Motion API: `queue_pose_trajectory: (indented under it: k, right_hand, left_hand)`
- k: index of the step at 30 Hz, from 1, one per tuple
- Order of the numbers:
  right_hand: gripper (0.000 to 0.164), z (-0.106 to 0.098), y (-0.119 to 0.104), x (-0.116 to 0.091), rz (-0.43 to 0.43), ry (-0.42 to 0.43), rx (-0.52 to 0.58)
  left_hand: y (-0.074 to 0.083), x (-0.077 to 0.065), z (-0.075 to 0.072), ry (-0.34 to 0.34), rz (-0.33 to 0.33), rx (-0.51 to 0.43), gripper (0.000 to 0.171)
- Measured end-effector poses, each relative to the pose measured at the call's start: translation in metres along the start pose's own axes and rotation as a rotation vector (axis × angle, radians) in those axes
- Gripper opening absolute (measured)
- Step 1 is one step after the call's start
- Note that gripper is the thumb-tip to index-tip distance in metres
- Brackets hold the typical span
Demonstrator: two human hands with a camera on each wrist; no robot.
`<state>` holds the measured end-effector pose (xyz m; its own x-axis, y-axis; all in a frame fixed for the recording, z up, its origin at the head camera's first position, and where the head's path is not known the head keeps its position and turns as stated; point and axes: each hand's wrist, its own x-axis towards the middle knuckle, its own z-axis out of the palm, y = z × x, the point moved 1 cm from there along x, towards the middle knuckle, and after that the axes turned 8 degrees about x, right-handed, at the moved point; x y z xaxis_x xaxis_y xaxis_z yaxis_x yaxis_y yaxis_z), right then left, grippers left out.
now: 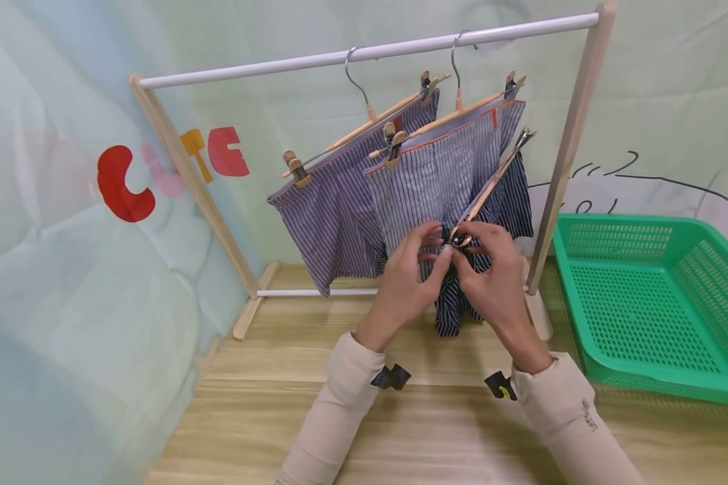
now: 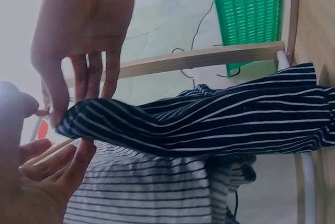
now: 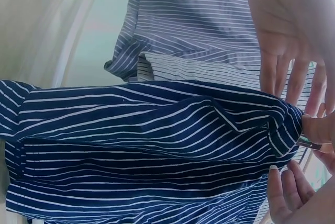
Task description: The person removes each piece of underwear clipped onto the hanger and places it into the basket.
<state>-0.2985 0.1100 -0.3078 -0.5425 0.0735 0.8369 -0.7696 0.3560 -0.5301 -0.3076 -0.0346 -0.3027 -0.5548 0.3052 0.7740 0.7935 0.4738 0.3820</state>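
L hand (image 1: 408, 269) & R hand (image 1: 491, 269) pinch navy shorts (image 2: 209, 122) by clip (image 1: 459, 240), equally nr; hanger (image 1: 493, 182) runs lengthwise twd 1 o'clock.

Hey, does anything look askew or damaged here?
The pale wooden clip hanger bearing the navy, white-striped garment slants steeply below the white rail, left hand and right hand at its lower clip. I see no damage.

Bright head view, soft shadows on tabletop (image 1: 443, 431), hazy wrist views (left one glaring)
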Motion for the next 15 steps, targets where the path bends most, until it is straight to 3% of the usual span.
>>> queue_pose_trajectory:
  k: [5, 15]
  right_hand:
    - [0.033, 0.0033, -0.0012, -0.0004, -0.003, -0.003, 0.0]
    - [0.032, 0.0049, -0.0027, -0.0039, -0.002, 0.007, -0.004]
  left_hand:
    - [0.0008, -0.0014, 0.0024, -0.018, 0.0, 0.059, 0.043]
    - [0.0014, -0.0018, 0.0029, 0.027, 0.064, 0.131, 0.044]
